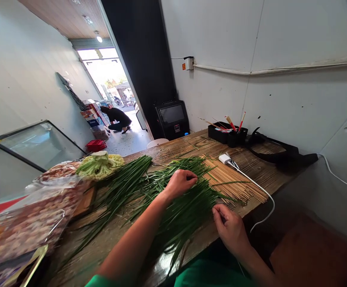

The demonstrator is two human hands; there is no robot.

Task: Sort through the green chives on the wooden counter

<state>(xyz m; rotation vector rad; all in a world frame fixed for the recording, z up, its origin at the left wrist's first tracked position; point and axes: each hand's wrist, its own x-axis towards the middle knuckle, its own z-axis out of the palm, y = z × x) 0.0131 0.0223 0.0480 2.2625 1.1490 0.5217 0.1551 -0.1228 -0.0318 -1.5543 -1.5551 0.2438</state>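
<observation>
Long green chives (188, 211) lie in a loose heap across the wooden table, partly blurred. Over the heap is my left hand (181, 184), its fingers curled and thumb drawn in. Whatever is between those fingertips cannot be made out. At the heap's right end, close to the table's front edge, my right hand (228, 227) is closed with thumb and forefinger together; its grip is also unclear. Beyond the hands, many thin wooden skewers (236, 181) lie side by side, a few chive blades across them. Another bunch of chives (128, 175) rests to the left.
A cauliflower (100, 165) and bagged food (38, 211) fill the left side. A white charger (225, 159) with its cable lies on the skewers. Behind are a black holder (236, 137), a black strap (281, 153) and a dark speaker-like box (172, 117). A person (118, 117) crouches near the doorway.
</observation>
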